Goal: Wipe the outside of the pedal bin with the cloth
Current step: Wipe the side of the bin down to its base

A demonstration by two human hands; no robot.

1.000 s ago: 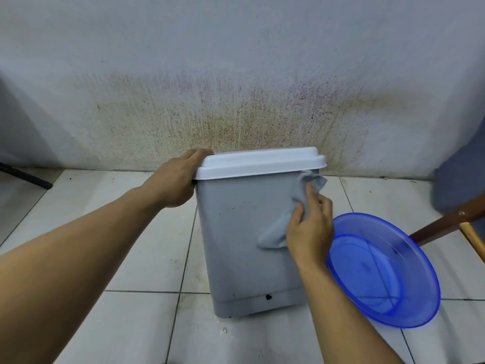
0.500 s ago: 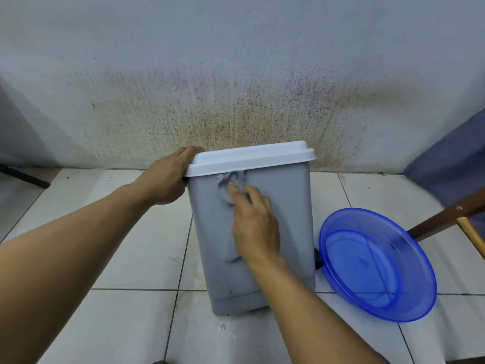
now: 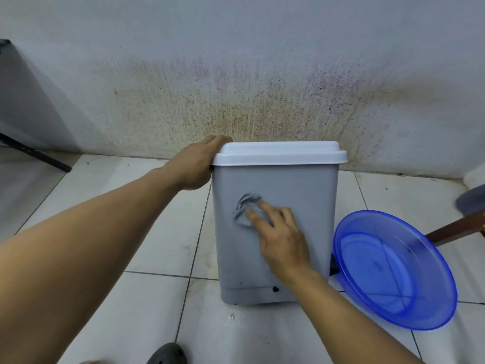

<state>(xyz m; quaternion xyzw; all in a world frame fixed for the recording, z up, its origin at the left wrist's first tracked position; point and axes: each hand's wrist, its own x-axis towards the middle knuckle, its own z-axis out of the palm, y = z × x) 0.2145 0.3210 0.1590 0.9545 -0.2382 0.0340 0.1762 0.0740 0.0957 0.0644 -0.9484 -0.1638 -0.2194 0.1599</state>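
On pedal bin (image 3: 294, 206) front, right hand (image 3: 283, 240) presses cloth (image 3: 245, 206) flat-fingered; left hand (image 3: 196, 164) grips lid (image 3: 278, 153).

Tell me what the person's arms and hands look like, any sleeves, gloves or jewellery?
Both forearms are bare, with no sleeves in view. The left hand and right hand wear no gloves; no watch, ring or bracelet shows.

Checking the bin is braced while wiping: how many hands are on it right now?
2. The left hand grips the pedal bin at its lid's left edge; the right hand presses the cloth against the camera-facing side. Neither is hidden.
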